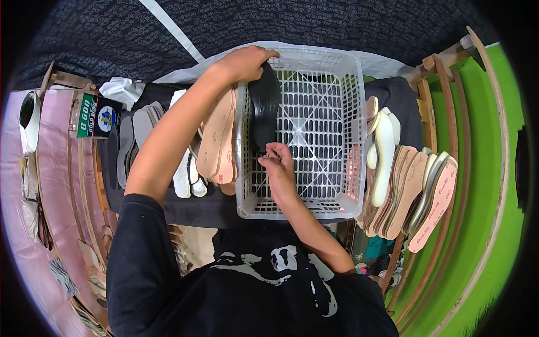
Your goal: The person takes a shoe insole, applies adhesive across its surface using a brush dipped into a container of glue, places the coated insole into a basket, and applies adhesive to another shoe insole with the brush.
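A glossy black shoe sole (265,106) lies lengthwise along the left side inside a clear plastic basket (359,129). My left hand (244,63) reaches over the basket's far left corner, closed around the sole's far end, its fingertips partly hidden. At the near end, my right hand (279,171) has thumb and forefinger curled together against the sole's tip. Beyond the sole, the basket's slatted bottom (311,140) is exposed. Just left of the basket stand tan insoles (216,140) with printed marks.
Grey insoles (135,132) and white ones (182,174) lie on the dark-covered table's left. To the right are cream soles (384,157), tan insoles (407,191) and a pink insole (435,208). A green-and-black tin (95,116) stands far left. Wooden rails (449,112) flank the table.
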Demonstrator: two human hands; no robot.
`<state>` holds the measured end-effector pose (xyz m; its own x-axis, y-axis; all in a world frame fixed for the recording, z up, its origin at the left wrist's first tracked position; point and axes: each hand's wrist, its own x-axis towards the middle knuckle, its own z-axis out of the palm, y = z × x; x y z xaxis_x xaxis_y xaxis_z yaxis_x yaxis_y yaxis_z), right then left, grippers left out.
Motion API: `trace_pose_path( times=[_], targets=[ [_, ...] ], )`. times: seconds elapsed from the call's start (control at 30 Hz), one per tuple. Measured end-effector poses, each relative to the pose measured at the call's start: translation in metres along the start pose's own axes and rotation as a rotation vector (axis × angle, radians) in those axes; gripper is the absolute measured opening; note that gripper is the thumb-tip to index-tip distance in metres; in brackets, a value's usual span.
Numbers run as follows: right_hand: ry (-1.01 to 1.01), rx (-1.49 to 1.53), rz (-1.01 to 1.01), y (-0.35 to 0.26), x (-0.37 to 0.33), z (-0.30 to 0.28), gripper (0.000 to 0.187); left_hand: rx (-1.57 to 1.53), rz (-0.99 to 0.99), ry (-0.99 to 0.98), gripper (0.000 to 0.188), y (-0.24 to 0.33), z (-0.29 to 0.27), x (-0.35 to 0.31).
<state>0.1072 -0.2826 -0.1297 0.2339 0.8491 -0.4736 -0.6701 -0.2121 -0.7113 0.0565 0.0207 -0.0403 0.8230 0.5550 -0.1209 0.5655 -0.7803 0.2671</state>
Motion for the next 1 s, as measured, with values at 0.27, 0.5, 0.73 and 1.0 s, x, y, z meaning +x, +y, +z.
trace_pose_path(
  times=[0.27,0.5,0.73,1.0],
  targets=[
    [-0.094,-0.350,-0.047,-0.007,-0.004,0.011,0.045,0.127,0.032,-0.083,0.070,-0.002,0.010,0.012],
    [-0.059,-0.357,0.071,0.001,0.005,0.006,0.042,0.168,0.016,-0.125,0.070,-0.006,0.020,0.018],
    [-0.187,-0.804,-0.202,0.005,-0.008,0.010,0.037,0.197,0.048,-0.160,0.075,-0.009,0.028,0.019],
    [-0.234,-0.760,-0.102,-0.002,-0.005,0.006,0.035,0.198,0.117,-0.135,0.072,-0.010,0.027,0.012]
  ],
)
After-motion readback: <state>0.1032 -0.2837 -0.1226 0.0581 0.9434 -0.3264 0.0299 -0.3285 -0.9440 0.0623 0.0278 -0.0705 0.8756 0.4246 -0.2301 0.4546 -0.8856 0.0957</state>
